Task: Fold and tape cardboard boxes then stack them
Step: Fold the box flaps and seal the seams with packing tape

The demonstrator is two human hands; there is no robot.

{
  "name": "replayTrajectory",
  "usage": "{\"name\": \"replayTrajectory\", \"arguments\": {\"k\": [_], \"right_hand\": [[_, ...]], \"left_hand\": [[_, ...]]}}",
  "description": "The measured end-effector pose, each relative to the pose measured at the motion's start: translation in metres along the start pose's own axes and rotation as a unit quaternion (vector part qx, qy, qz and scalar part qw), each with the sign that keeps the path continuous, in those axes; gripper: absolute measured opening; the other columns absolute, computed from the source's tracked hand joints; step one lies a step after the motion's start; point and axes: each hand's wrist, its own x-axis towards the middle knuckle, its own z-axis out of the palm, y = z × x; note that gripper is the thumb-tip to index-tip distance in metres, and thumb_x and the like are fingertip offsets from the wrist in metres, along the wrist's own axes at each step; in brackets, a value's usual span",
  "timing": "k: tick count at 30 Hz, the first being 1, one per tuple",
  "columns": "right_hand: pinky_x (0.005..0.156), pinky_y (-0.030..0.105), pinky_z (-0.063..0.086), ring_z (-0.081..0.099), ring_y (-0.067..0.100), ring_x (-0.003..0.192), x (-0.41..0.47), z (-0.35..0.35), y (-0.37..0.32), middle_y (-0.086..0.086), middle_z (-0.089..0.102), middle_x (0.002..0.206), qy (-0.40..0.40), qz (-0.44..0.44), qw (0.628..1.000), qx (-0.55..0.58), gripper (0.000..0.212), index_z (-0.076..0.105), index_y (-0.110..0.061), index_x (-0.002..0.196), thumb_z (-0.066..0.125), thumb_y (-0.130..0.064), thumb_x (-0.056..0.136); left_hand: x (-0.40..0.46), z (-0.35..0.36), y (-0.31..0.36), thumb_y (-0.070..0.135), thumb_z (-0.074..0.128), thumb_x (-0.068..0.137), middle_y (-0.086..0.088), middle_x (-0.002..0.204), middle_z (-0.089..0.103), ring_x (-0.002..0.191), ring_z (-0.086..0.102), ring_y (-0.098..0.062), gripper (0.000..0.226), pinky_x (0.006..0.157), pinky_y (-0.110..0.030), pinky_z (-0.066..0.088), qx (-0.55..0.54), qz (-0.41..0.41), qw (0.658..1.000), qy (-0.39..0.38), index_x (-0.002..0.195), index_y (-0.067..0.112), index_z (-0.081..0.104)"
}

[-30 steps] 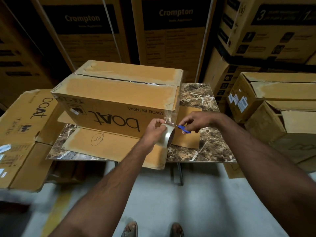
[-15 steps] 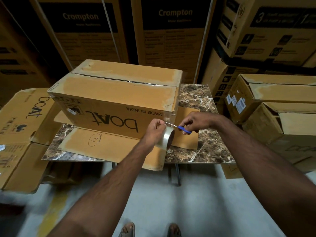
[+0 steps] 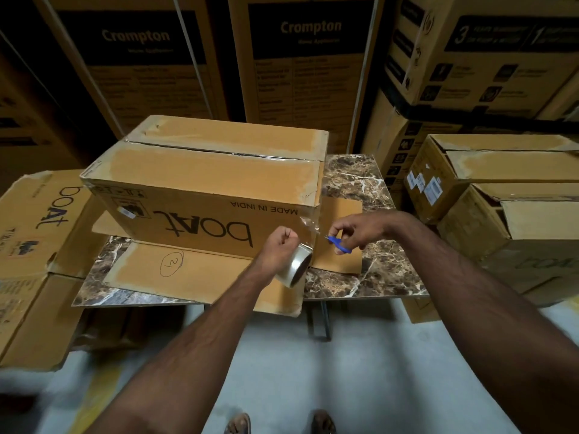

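The left hand [image 3: 279, 245] is gripping the tape roll [image 3: 297, 267] beside the box [image 3: 203, 195]; the right hand [image 3: 360, 230] is pinching a blue cutter [image 3: 340, 245]. The stretched tape looks flimsy and sticky, so keeping it taut seems wise.

One closed brown cardboard box printed "boat" [image 3: 206, 195] stands on one brown marbled stone worktop [image 3: 369, 270]. Two flat brown cardboard sheets [image 3: 200, 274] lie under it. One flattened brown "boat" carton [image 3: 34, 245] lies at the left. Two open-topped brown cardboard boxes [image 3: 513, 220] sit at the right. One roll of clear tape [image 3: 297, 267], one blue-handled cutter [image 3: 340, 245], two hands [image 3: 282, 249].
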Motion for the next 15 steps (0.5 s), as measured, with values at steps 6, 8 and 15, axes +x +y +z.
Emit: {"name": "replayTrajectory", "arguments": {"k": [6,8,15], "right_hand": [[0.062,0.026,0.045,0.053,0.006,0.066,-0.009,0.025,0.008,-0.016,0.061,0.066,0.051,-0.062,0.992,0.093,0.029,0.060,-0.007,0.111,0.077,-0.014,0.088],[0.056,0.021,0.042,0.050,0.005,0.057,-0.014,0.041,0.009,-0.012,0.059,0.062,0.148,-0.116,0.967,0.173,0.024,0.063,-0.005,0.105,0.077,-0.012,0.087],[0.057,0.023,0.041,0.056,0.003,0.068,0.001,0.083,-0.001,-0.004,0.068,0.095,0.479,-0.071,0.868,0.110,0.039,0.064,-0.026,0.112,0.077,-0.007,0.080]], "left_hand": [[-0.002,-0.008,-0.006,0.018,0.051,0.101,-0.004,0.097,0.057,0.084,0.050,-0.018,0.006,0.068,-0.032,0.040,-0.019,0.028,0.999,-0.028,0.102,0.016,0.057],[-0.003,-0.007,-0.005,0.017,0.052,0.101,-0.002,0.094,0.055,0.082,0.047,-0.016,0.005,0.067,-0.031,0.038,-0.026,0.045,0.998,-0.046,0.103,0.016,0.056],[-0.005,0.013,0.001,0.015,0.055,0.101,0.002,0.091,0.058,0.079,0.050,-0.010,0.003,0.063,-0.024,0.040,-0.043,0.100,0.988,-0.109,0.100,0.018,0.056]]}}
